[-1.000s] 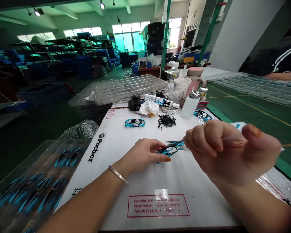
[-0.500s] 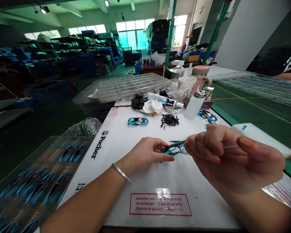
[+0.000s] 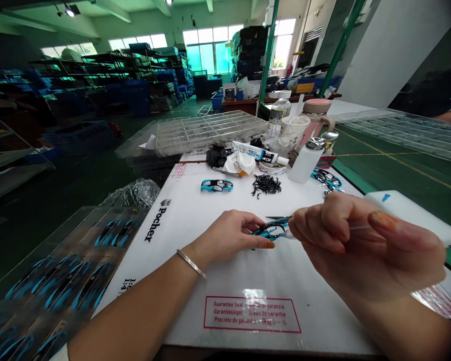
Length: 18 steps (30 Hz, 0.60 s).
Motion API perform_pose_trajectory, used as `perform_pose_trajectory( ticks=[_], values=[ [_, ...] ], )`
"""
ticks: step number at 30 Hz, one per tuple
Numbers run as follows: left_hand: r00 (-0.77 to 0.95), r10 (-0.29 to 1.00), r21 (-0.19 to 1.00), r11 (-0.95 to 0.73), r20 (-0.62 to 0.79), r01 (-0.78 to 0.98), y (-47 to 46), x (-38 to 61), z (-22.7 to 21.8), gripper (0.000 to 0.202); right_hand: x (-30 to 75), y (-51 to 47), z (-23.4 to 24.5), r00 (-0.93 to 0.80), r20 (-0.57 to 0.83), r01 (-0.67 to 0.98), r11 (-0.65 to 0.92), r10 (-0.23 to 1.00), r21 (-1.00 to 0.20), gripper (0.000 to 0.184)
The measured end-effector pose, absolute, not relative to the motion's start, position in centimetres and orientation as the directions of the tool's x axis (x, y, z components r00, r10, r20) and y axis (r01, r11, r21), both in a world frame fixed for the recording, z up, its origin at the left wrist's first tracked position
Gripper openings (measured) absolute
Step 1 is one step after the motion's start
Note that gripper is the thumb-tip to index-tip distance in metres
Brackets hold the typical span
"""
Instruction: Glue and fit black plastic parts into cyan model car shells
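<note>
My left hand (image 3: 231, 233) has its thumb and fingers closed on the near left end of a blue and black model car body (image 3: 272, 230), low over the white board. My right hand (image 3: 361, 230) is curled at the other end of that body. From its fingers a slender dark pointed tool (image 3: 278, 217) juts left across the top of the car body. A small whitish tip (image 3: 290, 233) also shows at these fingers, touching or very near the body; its kind is hidden. Another blue car body (image 3: 217, 186) and a heap of small black curved parts (image 3: 266, 185) lie beyond.
At the back of the white board (image 3: 184, 235) stand a white bottle (image 3: 306, 163), a plastic cup (image 3: 295, 128) and a pink mug (image 3: 315, 120), beside a glue tube (image 3: 259, 152). Left is a tray of car bodies (image 3: 67, 281). A white foam block (image 3: 417, 215) lies right.
The view has shifted slightly, so everything sits a little further right. Both hands keep nearly the same pose around the car body.
</note>
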<state>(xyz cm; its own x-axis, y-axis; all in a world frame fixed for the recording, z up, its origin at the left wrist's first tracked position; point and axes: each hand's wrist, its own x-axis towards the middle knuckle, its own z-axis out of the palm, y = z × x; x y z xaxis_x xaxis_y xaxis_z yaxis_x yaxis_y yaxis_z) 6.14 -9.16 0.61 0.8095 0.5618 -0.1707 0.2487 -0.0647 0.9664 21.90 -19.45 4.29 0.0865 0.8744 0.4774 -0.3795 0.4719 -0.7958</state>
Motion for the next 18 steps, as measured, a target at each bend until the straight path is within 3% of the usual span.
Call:
perform_pose_trajectory(
  ticks=[18],
  values=[
    [0.813, 0.557, 0.968, -0.058, -0.172, 0.245, -9.09, 6.19, 0.32, 0.045, 21.93, -19.59, 4.21, 0.096, 0.479, -0.363, 0.479, 0.873, -0.799, 0.035]
  ],
)
